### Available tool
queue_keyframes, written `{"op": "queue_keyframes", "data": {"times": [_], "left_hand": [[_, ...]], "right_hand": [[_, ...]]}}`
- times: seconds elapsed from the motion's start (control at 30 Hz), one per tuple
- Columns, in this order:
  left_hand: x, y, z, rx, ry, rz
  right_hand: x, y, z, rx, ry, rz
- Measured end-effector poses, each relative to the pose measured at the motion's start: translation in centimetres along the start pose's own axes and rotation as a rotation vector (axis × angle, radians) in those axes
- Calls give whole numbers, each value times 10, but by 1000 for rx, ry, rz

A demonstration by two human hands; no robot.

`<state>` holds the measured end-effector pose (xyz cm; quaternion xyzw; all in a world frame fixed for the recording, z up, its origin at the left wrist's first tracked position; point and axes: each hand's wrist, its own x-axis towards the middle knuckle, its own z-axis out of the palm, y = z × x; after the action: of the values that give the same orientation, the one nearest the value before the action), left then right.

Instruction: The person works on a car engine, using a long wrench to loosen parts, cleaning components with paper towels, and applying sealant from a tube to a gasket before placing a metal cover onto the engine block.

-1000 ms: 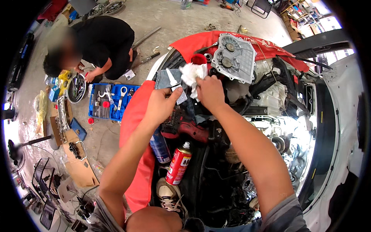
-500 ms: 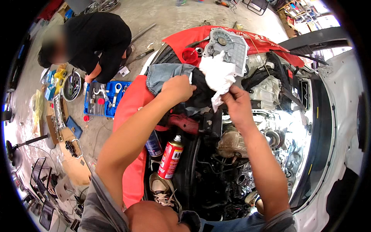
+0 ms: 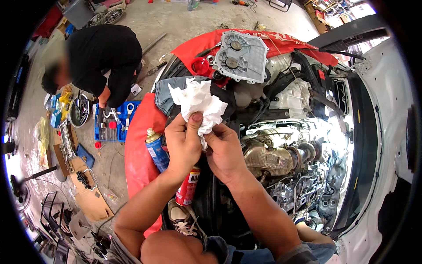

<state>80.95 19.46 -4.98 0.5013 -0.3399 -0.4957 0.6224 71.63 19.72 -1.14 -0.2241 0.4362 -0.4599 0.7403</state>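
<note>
A crumpled white paper towel is pinched between my two hands above the engine bay. My left hand holds its lower left side, thumb on top, fingers closed. My right hand grips the tail end of the paper close beside it, fingers closed. Below the left hand stand a blue spray can and a red spray can, the red one partly covered by my left arm. Beyond the paper lies a grey cast metal cover with two round bores, next to a red cup.
The open engine bay holds a metal heat shield and exposed engine parts. A red fender cover and grey-blue cloth drape the car's edge. At left, a person in black crouches reaching into a blue tool case. My shoe shows below.
My left hand has left the grey-blue cloth area and taken hold of the paper towel. Both hands have drawn together toward me with the paper, uncovering the metal cover.
</note>
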Motion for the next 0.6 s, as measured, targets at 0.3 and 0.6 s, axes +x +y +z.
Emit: {"op": "queue_keyframes", "data": {"times": [0.3, 0.6], "left_hand": [[-3, 18, 4, -341, 75, -279], [0, 31, -6, -33, -206, -215]], "right_hand": [[-30, -10, -8, 211, -30, 61], [-25, -22, -12, -290, -140, -216]]}}
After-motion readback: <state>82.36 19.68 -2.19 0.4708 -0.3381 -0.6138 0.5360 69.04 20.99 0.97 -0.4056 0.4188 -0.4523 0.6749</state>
